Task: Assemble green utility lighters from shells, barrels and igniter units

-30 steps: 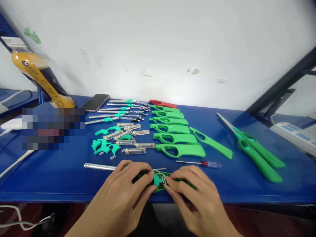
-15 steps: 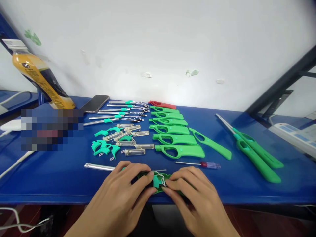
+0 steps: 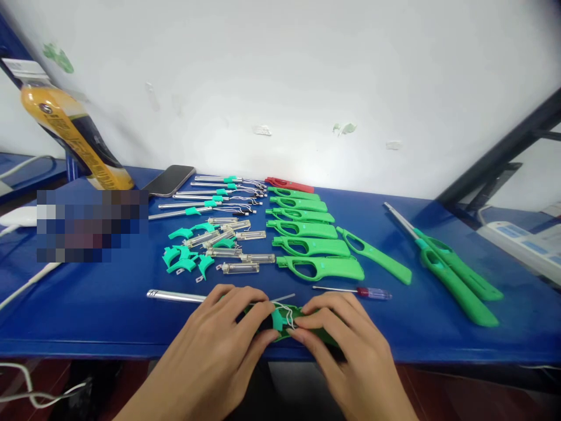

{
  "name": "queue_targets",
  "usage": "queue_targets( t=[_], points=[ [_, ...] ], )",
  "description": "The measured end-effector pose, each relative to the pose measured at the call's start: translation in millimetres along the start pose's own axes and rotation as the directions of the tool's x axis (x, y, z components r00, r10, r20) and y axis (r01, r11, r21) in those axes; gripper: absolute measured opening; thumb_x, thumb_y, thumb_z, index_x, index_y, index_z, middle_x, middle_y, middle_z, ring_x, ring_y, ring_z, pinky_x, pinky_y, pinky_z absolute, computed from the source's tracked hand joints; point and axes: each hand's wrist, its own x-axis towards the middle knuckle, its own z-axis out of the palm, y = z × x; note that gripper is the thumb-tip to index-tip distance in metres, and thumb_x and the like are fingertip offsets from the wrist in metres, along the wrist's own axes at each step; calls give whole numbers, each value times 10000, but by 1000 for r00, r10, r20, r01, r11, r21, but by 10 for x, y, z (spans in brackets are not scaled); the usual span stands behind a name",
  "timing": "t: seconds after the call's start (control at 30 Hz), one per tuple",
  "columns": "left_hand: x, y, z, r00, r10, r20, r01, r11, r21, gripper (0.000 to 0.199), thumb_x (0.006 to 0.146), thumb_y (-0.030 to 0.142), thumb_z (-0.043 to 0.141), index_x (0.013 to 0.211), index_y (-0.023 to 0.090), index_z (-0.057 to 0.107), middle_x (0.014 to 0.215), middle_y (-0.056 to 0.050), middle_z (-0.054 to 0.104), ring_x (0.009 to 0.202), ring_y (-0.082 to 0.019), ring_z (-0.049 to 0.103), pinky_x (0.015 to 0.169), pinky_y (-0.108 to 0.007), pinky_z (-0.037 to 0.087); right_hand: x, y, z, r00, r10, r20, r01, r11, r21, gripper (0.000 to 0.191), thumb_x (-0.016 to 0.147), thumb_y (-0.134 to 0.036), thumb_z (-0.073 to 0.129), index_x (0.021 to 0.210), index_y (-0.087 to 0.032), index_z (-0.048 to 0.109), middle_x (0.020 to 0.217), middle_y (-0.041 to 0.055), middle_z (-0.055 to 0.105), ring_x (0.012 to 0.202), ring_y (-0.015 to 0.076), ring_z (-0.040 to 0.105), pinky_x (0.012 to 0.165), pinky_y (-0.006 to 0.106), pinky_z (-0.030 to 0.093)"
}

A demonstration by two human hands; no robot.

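Near the table's front edge, a green lighter casing half [image 3: 307, 313] lies open side up between my hands. My left hand [image 3: 230, 336] grips its left part, fingers curled over the neck; a silver metal tube [image 3: 175, 296] sticks out to the left. Beside the left fingertips a teal trigger [image 3: 277, 320] sits in the casing. My right hand [image 3: 346, 339] pinches at thin white wires [image 3: 289, 314] over the casing's middle. What lies under both palms is hidden. A thin clear tube [image 3: 284, 297] rests just behind the casing.
Behind are teal triggers [image 3: 180, 262], clear fuel tanks [image 3: 241, 268], metal tubes with wires [image 3: 205, 192] and several green casings [image 3: 324, 268]. A screwdriver [image 3: 368, 293] lies right of centre. Finished-looking lighters [image 3: 460, 283], a phone [image 3: 172, 180] and a bottle [image 3: 79, 134] flank them.
The metal tube's tip has shifted slightly left, and the clear tube behind the casing is more tilted. Both hands keep nearly the same grip; the camera view has moved a little.
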Motion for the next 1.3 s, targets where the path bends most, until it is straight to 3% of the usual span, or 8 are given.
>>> queue_targets(
  t=[0.53,0.73,0.9,1.3],
  points=[
    [14,27,27,1000,-4,12,4,1000,18,248,1219,157,450,1180,240,679,1090,-16,785,918,-222,743,832,-378,568,-73,-8,1,994,-80,80,86,993,-82,149,1112,-93,690,1088,-239,699,1082,29,804,942,187,744,852,339,586],
    [12,39,15,1000,-1,9,1,1000,17,250,1185,107,470,1177,230,687,1092,-25,783,913,-222,737,831,-377,593,-49,25,1,989,-124,76,129,989,-76,161,1084,-80,715,1133,-233,717,1098,44,818,922,193,747,806,350,596],
    [23,54,21,1000,-3,-9,3,999,35,231,1219,161,445,1224,235,663,1125,-29,796,956,-233,750,840,-378,589,-63,41,21,995,-80,56,84,995,-56,156,1101,-98,706,1052,-245,687,1036,31,798,926,190,749,814,346,605],
    [11,59,15,1000,19,-7,-19,996,86,241,1231,166,416,1225,230,649,1117,-20,817,955,-231,787,875,-409,563,-48,25,61,998,-66,5,66,998,-22,143,1127,-134,731,1117,-269,685,976,-21,825,909,179,771,837,335,607]
  ],
)
